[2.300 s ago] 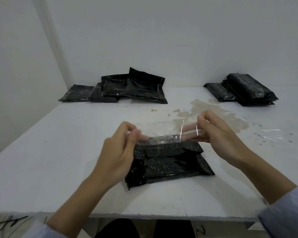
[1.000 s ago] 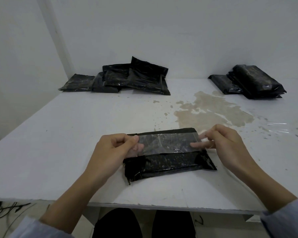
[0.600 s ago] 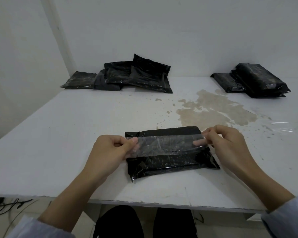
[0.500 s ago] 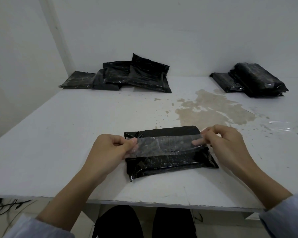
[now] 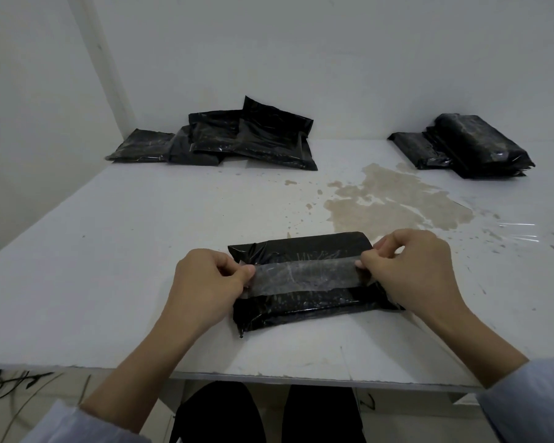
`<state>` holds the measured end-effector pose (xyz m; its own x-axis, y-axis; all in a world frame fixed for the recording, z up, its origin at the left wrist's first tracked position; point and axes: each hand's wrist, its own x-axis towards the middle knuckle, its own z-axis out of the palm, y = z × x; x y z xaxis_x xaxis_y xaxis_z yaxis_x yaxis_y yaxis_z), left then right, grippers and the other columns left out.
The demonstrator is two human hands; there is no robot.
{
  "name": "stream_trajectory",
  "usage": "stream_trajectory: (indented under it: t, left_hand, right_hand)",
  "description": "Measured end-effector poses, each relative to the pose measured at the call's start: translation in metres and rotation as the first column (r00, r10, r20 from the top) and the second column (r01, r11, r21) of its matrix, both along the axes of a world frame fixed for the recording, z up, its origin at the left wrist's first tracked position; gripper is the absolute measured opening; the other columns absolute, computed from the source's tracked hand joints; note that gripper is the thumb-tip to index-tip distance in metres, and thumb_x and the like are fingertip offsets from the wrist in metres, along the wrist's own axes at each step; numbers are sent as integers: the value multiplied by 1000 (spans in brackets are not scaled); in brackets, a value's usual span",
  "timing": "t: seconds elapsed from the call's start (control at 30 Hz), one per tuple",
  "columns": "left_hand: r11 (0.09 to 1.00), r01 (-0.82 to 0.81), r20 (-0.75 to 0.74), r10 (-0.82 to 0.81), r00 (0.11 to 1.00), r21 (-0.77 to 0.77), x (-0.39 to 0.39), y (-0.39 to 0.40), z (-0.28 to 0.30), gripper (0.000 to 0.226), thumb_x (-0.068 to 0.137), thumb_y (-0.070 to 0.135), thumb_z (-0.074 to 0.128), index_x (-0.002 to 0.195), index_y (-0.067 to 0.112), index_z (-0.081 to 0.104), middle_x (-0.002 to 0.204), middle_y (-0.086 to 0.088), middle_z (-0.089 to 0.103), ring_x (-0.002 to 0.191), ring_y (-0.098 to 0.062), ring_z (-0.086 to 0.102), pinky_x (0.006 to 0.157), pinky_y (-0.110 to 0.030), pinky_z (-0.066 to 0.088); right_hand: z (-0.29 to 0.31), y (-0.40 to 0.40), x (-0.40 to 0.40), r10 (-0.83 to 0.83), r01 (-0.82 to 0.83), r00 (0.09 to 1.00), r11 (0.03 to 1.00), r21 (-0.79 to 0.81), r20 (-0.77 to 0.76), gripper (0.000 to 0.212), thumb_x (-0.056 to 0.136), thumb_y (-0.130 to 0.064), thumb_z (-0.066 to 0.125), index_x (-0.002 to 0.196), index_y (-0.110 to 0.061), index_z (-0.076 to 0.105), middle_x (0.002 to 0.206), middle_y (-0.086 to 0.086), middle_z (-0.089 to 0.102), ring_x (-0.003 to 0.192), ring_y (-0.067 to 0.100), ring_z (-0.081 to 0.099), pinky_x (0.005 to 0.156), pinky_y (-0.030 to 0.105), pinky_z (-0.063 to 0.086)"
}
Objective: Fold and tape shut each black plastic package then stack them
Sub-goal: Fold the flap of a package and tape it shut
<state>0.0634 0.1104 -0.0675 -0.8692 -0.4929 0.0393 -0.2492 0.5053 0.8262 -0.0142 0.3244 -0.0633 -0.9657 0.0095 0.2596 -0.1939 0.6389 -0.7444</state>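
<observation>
Head view: the left hand (image 5: 205, 282) pinches the left end of a clear tape strip (image 5: 301, 276) between thumb and curled fingers. The strip spans the folded black package (image 5: 301, 302), which lies flat on the bench (image 5: 109, 251) between both hands. The right hand (image 5: 410, 270) pinches the strip's right end, covering the package's right edge.
</observation>
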Motion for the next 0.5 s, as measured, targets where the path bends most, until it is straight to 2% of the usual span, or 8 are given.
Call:
stream_trajectory:
  t: [0.07,0.13,0.2,0.3,0.37,0.4,0.43,0.5]
  left_hand:
    - [998,-8,0,8,1000,-64,0,3,-2,20,84,19,69,64,14,70,69,7,67,63,-1,59,51,-1,39]
    - [990,-19,-9,17,1000,-138,0,7,-4,20,85,19,68,65,15,69,68,7,66,61,-2,58,50,-2,39]
    - [978,-29,-15,27,1000,-208,1,12,-7,20,86,20,67,66,18,67,67,8,65,60,-4,60,50,-5,42]
    - [954,-56,-29,50,998,-293,3,18,-13,20,88,23,64,69,18,64,69,7,63,63,-8,61,60,-22,51]
    - [934,-89,-68,70,995,-345,4,22,-16,17,88,23,63,74,14,65,76,5,62,67,-11,59,62,-27,49]
    - [924,-104,-87,77,993,-367,5,24,-17,17,88,23,62,76,12,65,79,4,61,69,-13,58,61,-27,47]
    - [918,-115,-99,83,992,-379,5,26,-18,16,88,23,62,78,11,65,81,4,60,71,-14,58,59,-25,45]
    - [923,-135,-105,104,989,-361,6,26,-18,15,88,24,62,78,12,66,80,5,61,70,-13,58,54,-21,42]
  right_hand:
    - [-1,-3,1,-17,25,996,995,92,-86,21,72,-4,68,56,2,57,76,11,64,70,14,58,53,12,39]
    - [-3,-5,5,-11,37,987,986,164,-161,22,75,-5,65,56,-1,53,84,8,61,73,21,57,58,24,42]
    - [-7,-7,9,-1,55,980,962,268,-199,25,79,-7,63,58,-4,49,94,5,58,72,23,55,58,28,41]
    - [-16,-11,14,-8,103,971,918,382,-241,22,81,-8,63,62,-2,53,107,8,58,62,30,54,55,31,40]
    - [-19,-13,14,-24,134,966,898,418,-259,21,78,-7,65,60,-2,55,111,12,59,57,31,53,56,31,37]
    - [-19,-14,14,-40,147,969,885,442,-243,22,79,-9,65,59,-3,57,115,12,57,63,31,55,61,32,34]
    - [-18,-14,14,-66,159,975,877,454,-214,23,82,-13,63,61,-5,58,121,9,53,77,29,58,68,33,32]
    - [-18,-11,12,-125,173,983,877,447,-136,25,86,-22,58,66,-7,62,127,6,46,106,25,50,81,37,32]
